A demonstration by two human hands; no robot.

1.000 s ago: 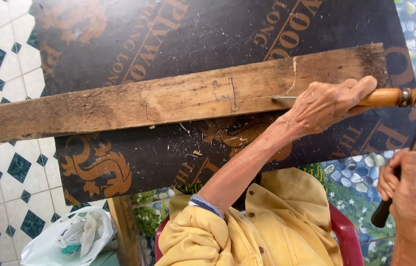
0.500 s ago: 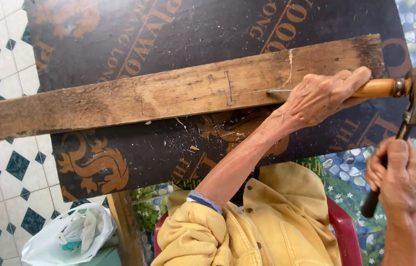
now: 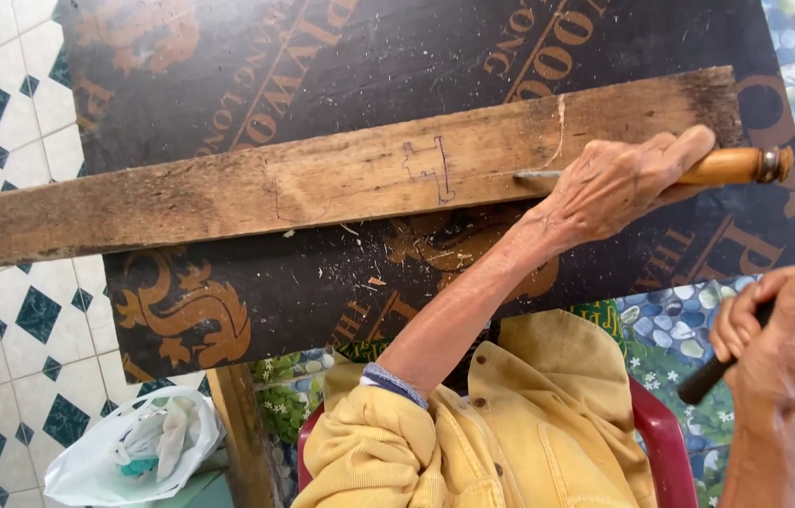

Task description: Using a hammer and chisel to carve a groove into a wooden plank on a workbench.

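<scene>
One chisel (image 3: 698, 169) lies flat along the plank (image 3: 256, 188), blade tip on the wood just right of a pencilled cross mark – the left hand (image 3: 618, 183) is clamped round it where blade meets the wooden handle. Down at the right edge, well apart from the chisel, the right hand (image 3: 778, 334) is fisted tight on one dark hammer handle (image 3: 755, 329); its head is out of view. One plank, resting on one dark printed counter (image 3: 322, 56) with wood chips scattered below it. One white bag (image 3: 134, 452) sits on the tiled floor (image 3: 2, 348).
</scene>
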